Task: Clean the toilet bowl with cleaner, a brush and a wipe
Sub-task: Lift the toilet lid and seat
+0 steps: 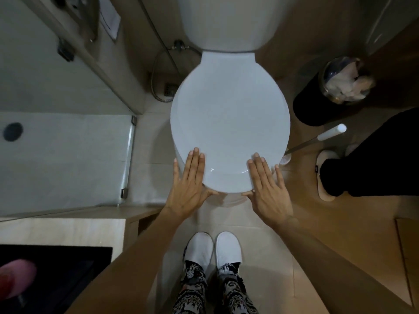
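1. The toilet lid [230, 123] is down over the bowl, directly ahead of the person's white slippers [213, 249].
2. The left hand [189, 184] and right hand [265, 189] lie flat on the lid's front edge, fingers straight, thumbs at the rim.
3. A toilet brush [317, 140] stands right of the bowl, near a black bin [326, 96].

A single wide-angle view looks from the person's head almost straight down, facing forward over the closed toilet lid [230, 123], which fills the centre at close range. The cistern [226, 21] sits at the top edge, the person's own white slippers [213, 250] at the bottom. Straight lines bow toward the corners, where the shower glass [63, 155] and bin [326, 96] appear.
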A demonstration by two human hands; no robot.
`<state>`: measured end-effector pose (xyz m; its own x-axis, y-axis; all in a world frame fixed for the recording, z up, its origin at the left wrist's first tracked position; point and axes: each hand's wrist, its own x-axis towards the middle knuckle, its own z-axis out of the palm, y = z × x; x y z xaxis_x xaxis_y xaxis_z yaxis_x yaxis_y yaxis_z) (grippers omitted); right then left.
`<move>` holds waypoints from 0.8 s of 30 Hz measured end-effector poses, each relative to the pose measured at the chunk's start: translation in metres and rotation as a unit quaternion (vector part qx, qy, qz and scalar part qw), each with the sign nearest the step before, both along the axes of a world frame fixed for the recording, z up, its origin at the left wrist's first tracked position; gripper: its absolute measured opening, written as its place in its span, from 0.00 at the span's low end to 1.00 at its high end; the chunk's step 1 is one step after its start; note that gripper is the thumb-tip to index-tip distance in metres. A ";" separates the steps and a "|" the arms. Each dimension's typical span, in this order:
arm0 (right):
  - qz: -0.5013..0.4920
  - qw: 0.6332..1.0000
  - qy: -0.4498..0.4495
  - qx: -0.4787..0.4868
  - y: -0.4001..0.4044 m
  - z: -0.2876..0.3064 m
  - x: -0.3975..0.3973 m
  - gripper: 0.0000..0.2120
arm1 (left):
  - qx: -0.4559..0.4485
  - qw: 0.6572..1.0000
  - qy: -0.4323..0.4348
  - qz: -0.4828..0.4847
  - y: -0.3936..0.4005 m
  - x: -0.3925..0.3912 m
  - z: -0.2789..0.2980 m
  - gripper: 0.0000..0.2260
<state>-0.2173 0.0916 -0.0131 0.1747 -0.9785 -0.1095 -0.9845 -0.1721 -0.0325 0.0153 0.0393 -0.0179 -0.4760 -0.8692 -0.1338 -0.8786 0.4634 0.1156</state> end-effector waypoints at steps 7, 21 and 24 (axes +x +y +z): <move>0.001 0.995 -0.095 0.000 -0.049 0.089 -0.011 0.32 | 0.058 0.990 0.127 -0.028 -0.053 -0.001 0.088 0.41; -0.061 0.967 -0.229 -0.093 -0.231 0.233 -0.030 0.30 | 0.031 0.978 0.202 0.054 -0.222 -0.045 0.245 0.38; -0.066 0.967 -0.225 -0.104 -0.269 0.244 -0.037 0.29 | 0.020 0.975 0.212 0.060 -0.251 -0.052 0.254 0.35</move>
<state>-0.2539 -0.1770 0.2306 0.0312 -0.9883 0.1494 -0.8927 -0.0948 -0.4405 -0.0366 -0.2116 0.2366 -0.3901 -0.9206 0.0183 -0.7960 0.3472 0.4957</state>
